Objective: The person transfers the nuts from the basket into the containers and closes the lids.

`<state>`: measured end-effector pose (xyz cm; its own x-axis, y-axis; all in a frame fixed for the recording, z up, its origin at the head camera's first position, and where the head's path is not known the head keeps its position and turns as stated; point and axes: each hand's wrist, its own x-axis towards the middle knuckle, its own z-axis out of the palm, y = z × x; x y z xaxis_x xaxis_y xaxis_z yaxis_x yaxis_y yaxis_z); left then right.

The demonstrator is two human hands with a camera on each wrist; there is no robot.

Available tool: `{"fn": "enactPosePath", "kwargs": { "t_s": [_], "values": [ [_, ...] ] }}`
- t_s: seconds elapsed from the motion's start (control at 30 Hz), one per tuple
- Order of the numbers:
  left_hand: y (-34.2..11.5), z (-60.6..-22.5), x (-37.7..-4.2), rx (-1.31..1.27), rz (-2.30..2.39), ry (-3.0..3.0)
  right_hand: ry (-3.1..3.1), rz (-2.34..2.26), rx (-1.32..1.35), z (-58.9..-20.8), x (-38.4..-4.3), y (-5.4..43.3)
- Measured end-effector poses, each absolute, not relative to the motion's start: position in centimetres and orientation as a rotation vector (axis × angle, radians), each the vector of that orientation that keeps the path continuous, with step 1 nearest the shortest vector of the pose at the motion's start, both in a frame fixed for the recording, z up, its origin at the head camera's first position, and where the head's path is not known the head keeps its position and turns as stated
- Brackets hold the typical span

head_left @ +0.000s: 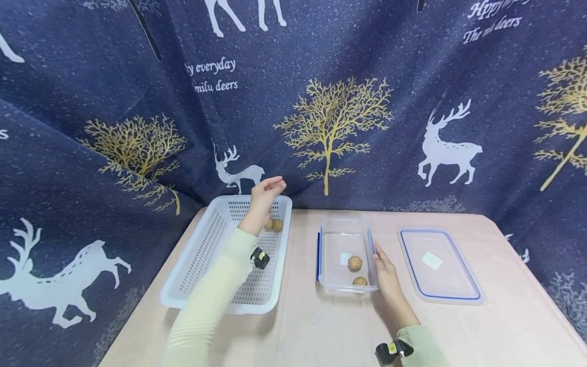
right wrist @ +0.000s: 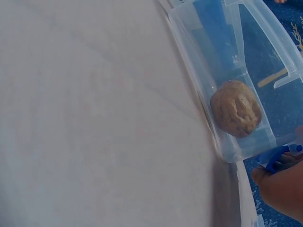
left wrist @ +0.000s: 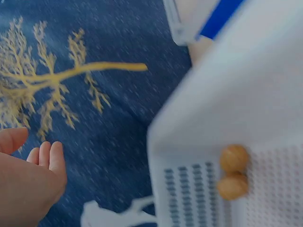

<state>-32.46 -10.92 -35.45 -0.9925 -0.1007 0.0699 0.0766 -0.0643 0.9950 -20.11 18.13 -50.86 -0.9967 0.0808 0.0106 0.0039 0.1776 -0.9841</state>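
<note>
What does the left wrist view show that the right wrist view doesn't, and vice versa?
Left wrist only: the white perforated plastic basket holding two round brown walnuts.

Right wrist only: the bare right hand and one wrinkled brown walnut in the clear plastic container.

Both: part of that container and the navy cloth with gold tree print.

Brown walnuts [head_left: 355,263], white basket [head_left: 283,255], navy deer-print cloth [head_left: 257,117]

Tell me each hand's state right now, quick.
Left hand: open, holding nothing, above the white basket.
Right hand: closed on the side of the clear container, holding it.
</note>
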Motion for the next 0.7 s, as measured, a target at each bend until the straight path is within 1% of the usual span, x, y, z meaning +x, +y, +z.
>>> {"fn": "enactPosePath", "kwargs": {
  "t_s": [0.33, 0.57, 0.7],
  "values": [
    [-14.2, -38.8, -33.4, 0.153, -2.141, -2.111, -2.376, 1.946, -0.086, -51.1, -20.1, 18.2],
    [-15.6, -41.3, -34.5, 0.246, -2.102, -2.128, -2.346, 1.998, -0.088, -51.0, -20.0, 18.1],
    [-16.0, -42.3, -34.8, 0.293, -2.107, -2.1, -2.376, 1.949, -0.082, -51.1, -20.3, 18.2]
  ]
}}
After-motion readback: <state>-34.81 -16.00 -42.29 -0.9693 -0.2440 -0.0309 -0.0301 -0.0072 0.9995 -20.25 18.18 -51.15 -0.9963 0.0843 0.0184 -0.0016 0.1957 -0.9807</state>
